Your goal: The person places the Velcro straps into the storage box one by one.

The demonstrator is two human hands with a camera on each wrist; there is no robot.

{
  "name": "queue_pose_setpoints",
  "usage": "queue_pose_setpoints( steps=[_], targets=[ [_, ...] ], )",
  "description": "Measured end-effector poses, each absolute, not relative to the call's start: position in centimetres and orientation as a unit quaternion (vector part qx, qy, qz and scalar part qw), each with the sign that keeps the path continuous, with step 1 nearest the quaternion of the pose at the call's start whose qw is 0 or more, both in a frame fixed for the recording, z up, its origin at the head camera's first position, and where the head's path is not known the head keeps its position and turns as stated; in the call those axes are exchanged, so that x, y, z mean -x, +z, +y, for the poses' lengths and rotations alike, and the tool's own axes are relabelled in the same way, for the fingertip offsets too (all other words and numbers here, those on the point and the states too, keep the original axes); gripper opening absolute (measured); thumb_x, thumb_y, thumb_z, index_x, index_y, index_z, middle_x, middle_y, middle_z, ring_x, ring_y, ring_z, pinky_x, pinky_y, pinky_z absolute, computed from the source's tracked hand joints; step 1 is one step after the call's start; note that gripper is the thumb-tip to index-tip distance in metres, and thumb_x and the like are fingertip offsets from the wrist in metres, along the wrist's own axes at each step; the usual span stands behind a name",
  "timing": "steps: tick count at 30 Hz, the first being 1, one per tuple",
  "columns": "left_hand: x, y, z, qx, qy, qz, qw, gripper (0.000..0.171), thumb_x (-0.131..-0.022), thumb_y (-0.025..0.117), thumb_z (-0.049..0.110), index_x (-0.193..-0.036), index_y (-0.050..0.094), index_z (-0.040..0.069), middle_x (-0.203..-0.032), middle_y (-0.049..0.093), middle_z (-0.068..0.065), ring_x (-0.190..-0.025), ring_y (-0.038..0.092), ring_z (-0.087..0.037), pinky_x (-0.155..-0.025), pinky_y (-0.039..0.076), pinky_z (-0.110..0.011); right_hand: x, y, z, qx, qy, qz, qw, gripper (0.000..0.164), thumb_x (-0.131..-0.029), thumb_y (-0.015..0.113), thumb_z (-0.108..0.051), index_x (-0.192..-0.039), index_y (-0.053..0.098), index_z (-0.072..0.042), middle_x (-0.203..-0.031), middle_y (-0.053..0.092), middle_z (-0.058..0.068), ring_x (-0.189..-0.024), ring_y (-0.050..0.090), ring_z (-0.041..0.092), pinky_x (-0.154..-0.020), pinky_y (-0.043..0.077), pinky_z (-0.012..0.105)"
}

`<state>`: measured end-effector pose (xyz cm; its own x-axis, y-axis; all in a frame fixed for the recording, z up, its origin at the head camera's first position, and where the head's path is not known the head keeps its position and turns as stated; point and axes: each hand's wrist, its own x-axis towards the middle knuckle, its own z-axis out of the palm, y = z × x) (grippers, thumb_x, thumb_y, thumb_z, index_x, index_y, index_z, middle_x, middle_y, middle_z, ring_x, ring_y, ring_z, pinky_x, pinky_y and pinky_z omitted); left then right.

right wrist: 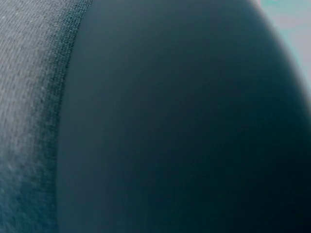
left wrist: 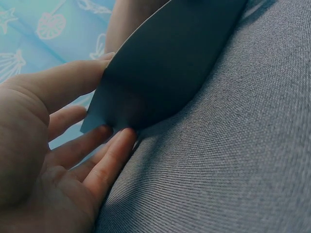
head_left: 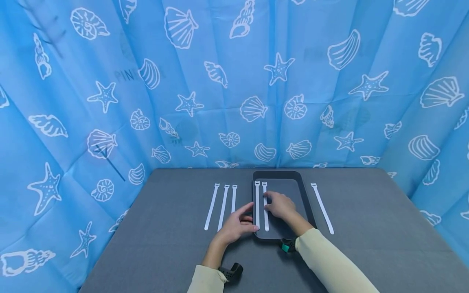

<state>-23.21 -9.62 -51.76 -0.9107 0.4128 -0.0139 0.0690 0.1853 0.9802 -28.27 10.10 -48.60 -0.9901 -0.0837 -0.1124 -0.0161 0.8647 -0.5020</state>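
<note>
A dark grey tray (head_left: 288,224) lies on the table, with two white cable ties side by side in its left part. My left hand (head_left: 234,228) is at the tray's left wall, its thumb over the rim by the lower end of the left cable tie (head_left: 257,209). In the left wrist view, the fingertips (left wrist: 127,135) touch the tray's outer wall (left wrist: 165,63). Inside the tray, my right hand (head_left: 281,205) has curled finger and thumb at the middle of the second cable tie (head_left: 265,221). Tray wall (right wrist: 160,116) fills most of the right wrist view, where the hand is hidden.
Three more cable ties (head_left: 211,207) lie left of the tray, one partly behind the left hand. A single cable tie (head_left: 322,208) lies to its right. The grey cloth-covered table (head_left: 165,244) ends at a blue shell-patterned curtain (head_left: 234,81).
</note>
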Motion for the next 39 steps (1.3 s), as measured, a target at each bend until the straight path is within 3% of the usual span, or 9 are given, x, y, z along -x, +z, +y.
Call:
queue_pose_setpoints(
  steps=[11,18,22,26,32,39],
  targets=[
    [23.1,-51.5,-9.6,-0.159,0.617,0.757,0.141,0.082,-0.081,0.078,0.018,-0.151,0.036,0.017,-0.146,0.041,-0.01,-0.108,0.058,-0.02,-0.085,0.053,-0.03,28.2,-48.4,10.2,0.029,-0.268,0.961,0.065,0.049,-0.089,0.071,-0.024,-0.135,0.058,-0.016,-0.132,0.057,0.017,-0.113,0.056,0.037,-0.087,0.045,0.052],
    [23.2,-51.8,-9.6,-0.162,0.618,0.757,0.137,0.081,-0.082,0.078,0.018,-0.151,0.036,0.017,-0.146,0.042,-0.01,-0.108,0.057,-0.02,-0.084,0.053,-0.03,28.4,-48.6,10.7,0.05,-0.313,0.947,0.057,0.047,-0.088,0.071,-0.018,-0.133,0.059,-0.01,-0.13,0.058,0.02,-0.115,0.056,0.038,-0.092,0.044,0.055],
    [23.2,-51.9,-9.6,-0.162,0.617,0.757,0.138,0.081,-0.082,0.078,0.018,-0.151,0.037,0.018,-0.146,0.041,-0.01,-0.108,0.057,-0.02,-0.084,0.053,-0.031,28.6,-48.6,11.1,0.051,-0.344,0.936,0.061,0.047,-0.088,0.071,-0.015,-0.133,0.059,-0.008,-0.111,0.064,0.015,-0.093,0.063,0.028,-0.078,0.051,0.044],
    [23.2,-52.0,-9.7,-0.162,0.618,0.757,0.138,0.08,-0.083,0.078,0.017,-0.151,0.037,0.018,-0.146,0.042,-0.01,-0.108,0.057,-0.02,-0.084,0.053,-0.031,28.6,-48.1,11.4,0.053,-0.365,0.927,0.07,0.047,-0.089,0.069,-0.013,-0.134,0.058,-0.007,-0.092,0.063,0.007,-0.073,0.059,0.018,-0.063,0.05,0.034],
    [23.1,-52.0,-9.7,-0.157,0.608,0.767,0.132,0.078,-0.083,0.078,0.019,-0.15,0.039,0.021,-0.145,0.043,-0.008,-0.109,0.056,-0.02,-0.085,0.053,-0.033,28.4,-47.1,12.4,0.063,-0.4,0.913,0.056,0.041,-0.09,0.068,-0.009,-0.129,0.059,-0.003,-0.086,0.062,0.006,-0.068,0.061,0.017,-0.06,0.05,0.033],
    [23.0,-52.0,-9.6,-0.159,0.606,0.769,0.125,0.078,-0.083,0.078,0.018,-0.15,0.039,0.021,-0.146,0.042,-0.009,-0.11,0.056,-0.021,-0.086,0.052,-0.033,28.1,-45.6,14.4,0.084,-0.414,0.906,0.021,0.035,-0.091,0.067,-0.008,-0.124,0.062,0.001,-0.082,0.062,0.006,-0.073,0.066,0.026,-0.061,0.05,0.033]
  ],
)
